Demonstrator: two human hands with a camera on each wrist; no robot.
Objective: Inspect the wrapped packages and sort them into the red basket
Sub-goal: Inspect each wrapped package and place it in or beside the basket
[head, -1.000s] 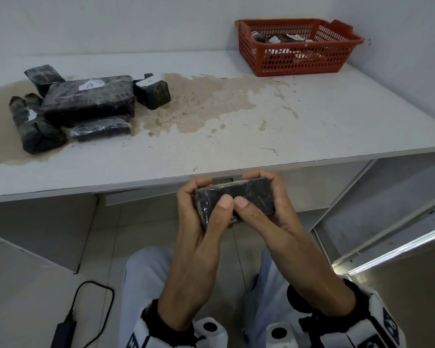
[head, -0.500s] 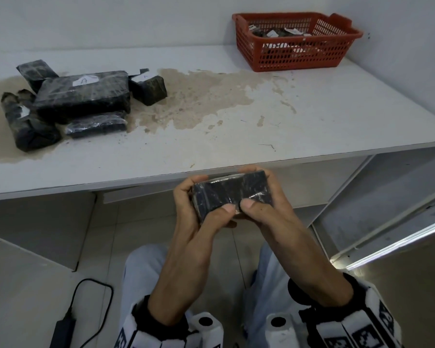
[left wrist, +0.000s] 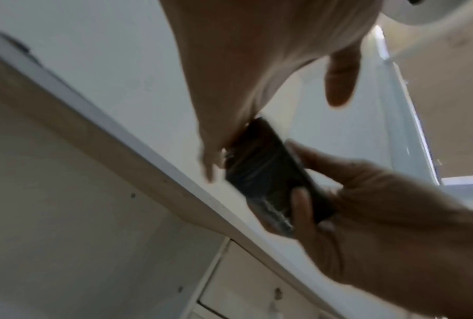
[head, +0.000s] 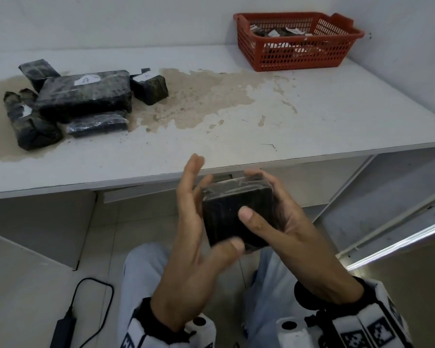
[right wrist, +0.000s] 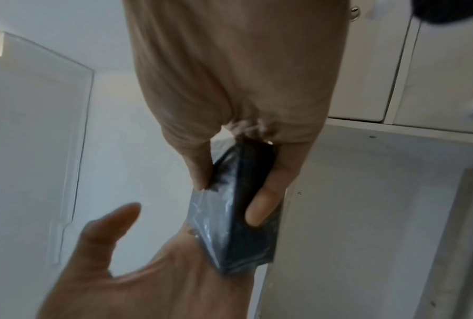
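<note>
A small black wrapped package (head: 232, 212) is held below the table's front edge, over my lap. My right hand (head: 281, 214) grips it, thumb (head: 246, 213) on its broad face and fingers curled behind; the right wrist view shows the same package (right wrist: 243, 207). My left hand (head: 196, 214) is beside the package's left side with fingers straight and spread; whether its palm touches the package is unclear. The left wrist view shows the package (left wrist: 265, 172) blurred. The red basket (head: 347, 50) stands at the table's far right with several packages inside. A pile of black packages (head: 86, 96) lies at the table's left.
The white table (head: 312, 116) has a wide brown stain in the middle. A wall runs close along its right side by the basket. A black charger and cable (head: 65, 325) lie on the floor at lower left. A white shelf frame (head: 387, 212) stands at the right.
My left hand has let go of the package and its fingers have straightened. The right hand has turned the package so that its broad face shows.
</note>
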